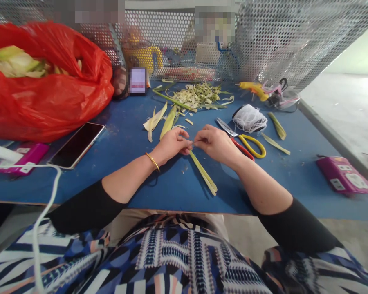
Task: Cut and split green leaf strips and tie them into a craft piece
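My left hand (pixel 177 143) is closed on one end of a folded corn husk strip (pixel 204 172), whose free end slants down to the right over the table. Close beside it, my right hand (pixel 213 142) makes a pinch at that same end; what lies between its fingertips is too small to make out. Past the left fingers is a wider green husk piece (pixel 169 121), with pale dry husks (pixel 154 122) to its left. Scissors (pixel 248 143) with red and yellow handles lie beside my right hand, near a bundle of white thread (pixel 250 118).
A red plastic bag (pixel 49 104) of husks fills the left, near a phone (pixel 78 145) and a white cable (pixel 47 212). Husk scraps (pixel 199 96) are heaped at the back, before a perforated metal screen (pixel 178 45). A yellow glue gun (pixel 254 90) and purple box (pixel 345 174) are right.
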The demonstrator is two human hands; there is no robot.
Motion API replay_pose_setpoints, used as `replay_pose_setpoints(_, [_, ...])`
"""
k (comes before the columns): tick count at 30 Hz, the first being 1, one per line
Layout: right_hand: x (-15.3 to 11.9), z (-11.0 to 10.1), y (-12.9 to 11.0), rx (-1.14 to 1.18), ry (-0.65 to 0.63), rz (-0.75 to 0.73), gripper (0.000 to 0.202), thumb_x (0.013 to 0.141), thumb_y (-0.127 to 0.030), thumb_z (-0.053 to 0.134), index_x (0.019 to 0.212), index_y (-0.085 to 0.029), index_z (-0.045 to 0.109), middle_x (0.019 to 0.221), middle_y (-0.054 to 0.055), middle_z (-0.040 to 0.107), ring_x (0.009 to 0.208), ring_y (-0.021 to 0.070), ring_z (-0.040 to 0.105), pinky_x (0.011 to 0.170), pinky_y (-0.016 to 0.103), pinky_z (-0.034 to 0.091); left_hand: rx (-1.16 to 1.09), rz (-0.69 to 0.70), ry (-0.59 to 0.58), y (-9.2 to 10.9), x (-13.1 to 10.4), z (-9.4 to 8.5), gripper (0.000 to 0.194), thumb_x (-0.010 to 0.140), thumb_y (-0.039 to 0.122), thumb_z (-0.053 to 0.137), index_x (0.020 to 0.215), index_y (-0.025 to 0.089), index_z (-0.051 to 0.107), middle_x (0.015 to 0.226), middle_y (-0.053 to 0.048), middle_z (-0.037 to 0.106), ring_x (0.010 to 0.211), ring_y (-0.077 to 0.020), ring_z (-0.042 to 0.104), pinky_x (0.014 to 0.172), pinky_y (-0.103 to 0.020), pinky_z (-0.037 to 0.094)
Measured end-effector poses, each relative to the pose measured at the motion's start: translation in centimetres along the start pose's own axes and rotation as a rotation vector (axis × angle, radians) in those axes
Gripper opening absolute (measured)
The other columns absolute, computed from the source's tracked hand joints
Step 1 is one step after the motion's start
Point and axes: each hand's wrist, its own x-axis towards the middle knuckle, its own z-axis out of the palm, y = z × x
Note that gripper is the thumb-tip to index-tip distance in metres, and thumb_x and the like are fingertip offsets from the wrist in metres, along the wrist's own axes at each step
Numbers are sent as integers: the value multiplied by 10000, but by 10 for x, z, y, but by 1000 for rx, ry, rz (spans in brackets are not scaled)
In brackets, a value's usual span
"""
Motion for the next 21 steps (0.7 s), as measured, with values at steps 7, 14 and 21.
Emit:
replay_pose_setpoints(7, [3, 3, 2, 119, 28, 40, 78, 781, -159, 661, 711, -178, 690, 742, 0, 560, 656, 127, 507, 640, 264, 373, 7, -20, 17, -2, 1, 1, 131, 803, 24, 669, 735, 127, 627, 581, 0, 682, 485, -87, 636, 550, -210, 555])
replay_pose_setpoints(14, [6, 10, 0, 246, 94, 144, 119, 752, -198, 679, 638, -175, 655, 683, -17, 536, 600, 110, 434, 607, 279, 342, 41, -25, -2, -1, 2, -1, 126, 741, 96, 777, 708, 136, 662, 588, -27, 695, 517, -119, 668, 599, -258, 604])
replay_pose_setpoints(21, [8, 18, -2, 358, 102, 205, 170, 735, -271, 709, 610, -177, 643, 663, -10, 583, 607, 114, 471, 606, 280, 368, 47, -12, -87, -3, 5, -6, 191, 648, 136, 867, 688, 117, 681, 611, -19, 702, 557, -109, 668, 639, -248, 589])
